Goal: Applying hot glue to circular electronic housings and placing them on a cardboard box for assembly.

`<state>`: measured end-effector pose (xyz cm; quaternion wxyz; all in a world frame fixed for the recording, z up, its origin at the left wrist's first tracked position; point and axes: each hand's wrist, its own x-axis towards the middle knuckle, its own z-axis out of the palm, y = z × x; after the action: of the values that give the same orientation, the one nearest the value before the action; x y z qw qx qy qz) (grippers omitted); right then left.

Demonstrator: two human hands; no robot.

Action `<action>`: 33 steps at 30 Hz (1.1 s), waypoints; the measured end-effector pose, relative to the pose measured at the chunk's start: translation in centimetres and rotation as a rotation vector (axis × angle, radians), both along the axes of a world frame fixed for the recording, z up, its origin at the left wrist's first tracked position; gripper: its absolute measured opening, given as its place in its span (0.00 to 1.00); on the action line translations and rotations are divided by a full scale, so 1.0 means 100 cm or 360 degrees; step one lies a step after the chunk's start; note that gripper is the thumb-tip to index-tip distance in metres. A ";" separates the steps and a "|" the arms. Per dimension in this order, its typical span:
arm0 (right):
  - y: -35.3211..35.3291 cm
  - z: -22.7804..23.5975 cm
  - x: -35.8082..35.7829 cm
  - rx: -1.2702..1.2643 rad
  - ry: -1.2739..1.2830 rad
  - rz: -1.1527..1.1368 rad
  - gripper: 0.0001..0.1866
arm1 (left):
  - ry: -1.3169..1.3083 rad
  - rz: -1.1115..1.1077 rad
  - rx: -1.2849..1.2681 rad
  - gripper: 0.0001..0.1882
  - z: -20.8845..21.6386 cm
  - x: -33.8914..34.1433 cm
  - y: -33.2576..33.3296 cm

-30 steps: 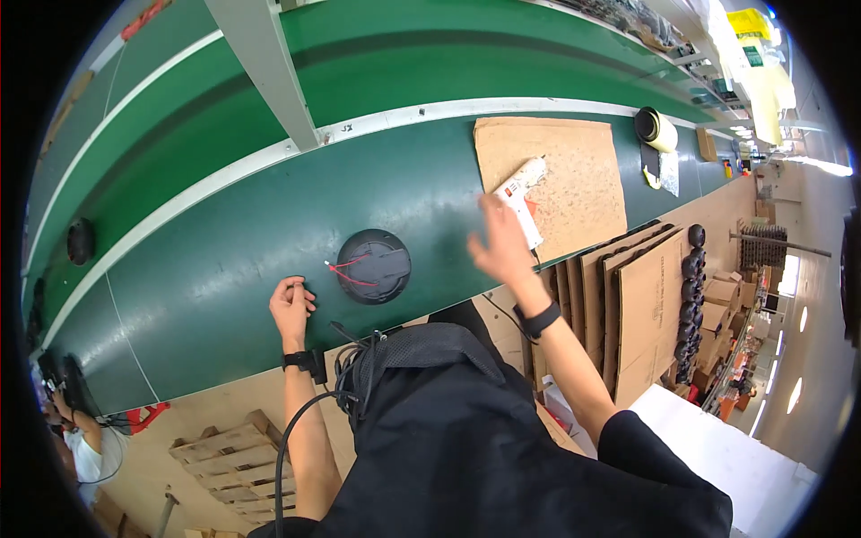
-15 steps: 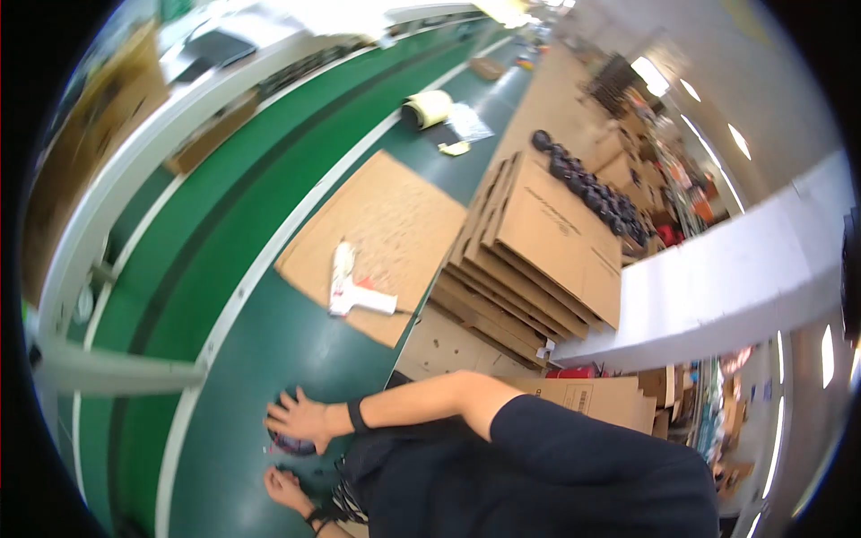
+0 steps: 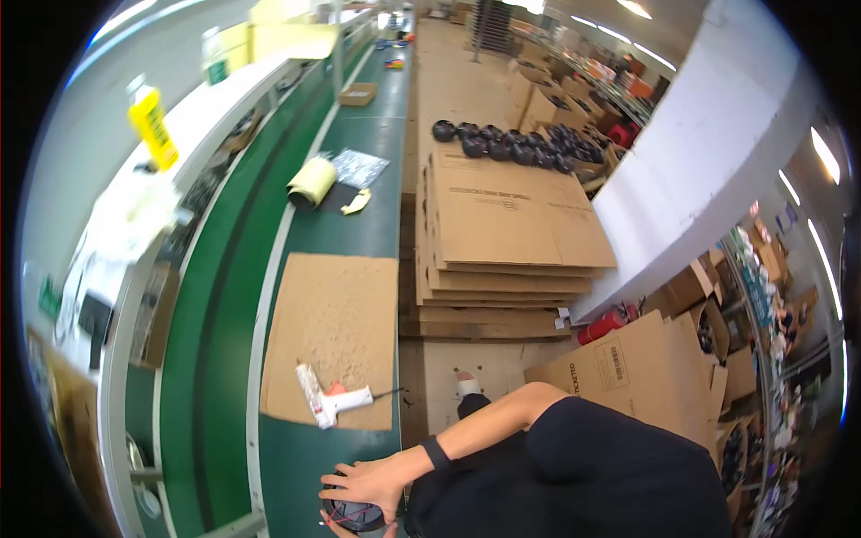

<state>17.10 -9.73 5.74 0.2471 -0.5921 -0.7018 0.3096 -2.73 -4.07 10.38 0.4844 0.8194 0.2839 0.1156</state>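
At the lower edge of the green bench lies a black round part [image 3: 359, 515] with a thin red strand across it. My right hand [image 3: 372, 482], a dark band on its wrist, reaches over the part from above with fingers spread round its rim. Only a few fingers of my left hand [image 3: 337, 527] show at the bottom edge, against the part's near side; the rest is out of view. Farther up, a white glue gun [image 3: 325, 400] with a reddish trigger rests on a worn cardboard sheet [image 3: 336, 296], its dark cord trailing off to the right.
A yellow roll [image 3: 311, 182] and a clear plastic bag [image 3: 360, 167] lie farther along the bench. A green conveyor belt [image 3: 229, 296] runs to the left. On the right stand stacked flat cartons [image 3: 502, 211], topped by black round parts [image 3: 511, 148], and a white pillar [image 3: 682, 152].
My view has swung round, and the bench now runs nearly straight up the picture. My left hand has come from apart to the black round part; my right hand stays on it.
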 end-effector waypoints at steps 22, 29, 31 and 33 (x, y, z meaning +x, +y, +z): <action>-0.541 -0.253 0.661 -0.0409 -0.0888 -0.3455 0.34 | 0.0010 -0.0341 0.0172 0.59 -0.135 0.604 -0.175; -0.529 -0.299 0.684 -0.0544 -0.0971 -0.3339 0.31 | -0.0446 -0.0211 0.0083 0.45 -0.191 0.903 -0.201; -0.537 -0.291 0.678 -0.0660 -0.0973 -0.3288 0.31 | -0.0374 -0.0116 -0.0026 0.52 -0.198 0.978 -0.236; -0.534 -0.291 0.677 -0.0649 -0.0830 -0.3323 0.34 | -0.0585 -0.0036 -0.0004 0.52 -0.236 1.057 -0.250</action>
<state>84.75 -63.13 -23.33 0.1289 -0.9723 0.1793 -0.0767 102.95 -29.10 -13.22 0.5304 0.7870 0.1816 0.2576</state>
